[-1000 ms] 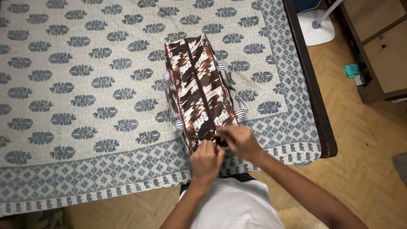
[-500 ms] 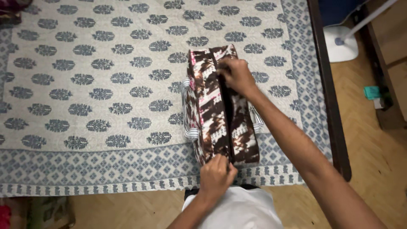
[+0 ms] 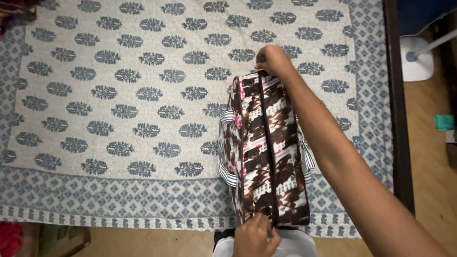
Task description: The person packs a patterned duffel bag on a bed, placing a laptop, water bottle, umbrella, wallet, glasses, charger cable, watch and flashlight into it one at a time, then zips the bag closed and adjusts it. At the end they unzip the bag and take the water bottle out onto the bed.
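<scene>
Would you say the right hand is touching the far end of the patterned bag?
Touching: the head view shows the right hand closed over the far end of the patterned bag, with no gap.

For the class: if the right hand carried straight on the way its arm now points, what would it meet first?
Probably only the patterned bedspread beyond the bag; the right hand points up-left, and nothing else shows there.

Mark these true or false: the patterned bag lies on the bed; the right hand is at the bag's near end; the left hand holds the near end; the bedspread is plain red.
1. The brown, white and pink patterned fabric bag lies on the bed. True.
2. The right hand is at the bag's near end. False: it is at the far end.
3. The left hand holds the near end. True.
4. The bedspread is plain red. False: it is cream with a blue-grey printed pattern.
</scene>
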Demonstrator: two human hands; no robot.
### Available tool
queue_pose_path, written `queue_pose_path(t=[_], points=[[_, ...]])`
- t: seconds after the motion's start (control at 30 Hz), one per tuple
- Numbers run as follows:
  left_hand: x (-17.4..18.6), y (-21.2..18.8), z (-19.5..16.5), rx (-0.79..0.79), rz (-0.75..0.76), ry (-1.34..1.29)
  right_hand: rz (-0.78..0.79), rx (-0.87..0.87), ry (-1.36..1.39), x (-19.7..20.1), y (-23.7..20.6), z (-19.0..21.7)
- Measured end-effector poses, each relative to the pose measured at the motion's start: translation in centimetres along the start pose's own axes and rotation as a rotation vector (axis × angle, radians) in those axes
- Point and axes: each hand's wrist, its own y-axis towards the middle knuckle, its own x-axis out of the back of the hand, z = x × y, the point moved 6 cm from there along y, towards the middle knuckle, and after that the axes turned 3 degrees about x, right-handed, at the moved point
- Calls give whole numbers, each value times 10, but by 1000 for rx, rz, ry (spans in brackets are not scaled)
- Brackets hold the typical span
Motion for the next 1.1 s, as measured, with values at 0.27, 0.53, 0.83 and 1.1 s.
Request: queue_pose_path(t=[0.27, 0.53, 0.83, 1.1], points=[[31, 41, -6, 145, 172, -104, 34, -88, -160, -9, 1, -25], [99, 140, -7, 137, -159, 196, -250, -186, 84, -21, -218, -8], [98, 125, 50, 285, -115, 157, -203, -387, 119, -48, -297, -69], [105, 126, 68, 268, -263, 184, -287, -251, 51, -34, -308, -92]])
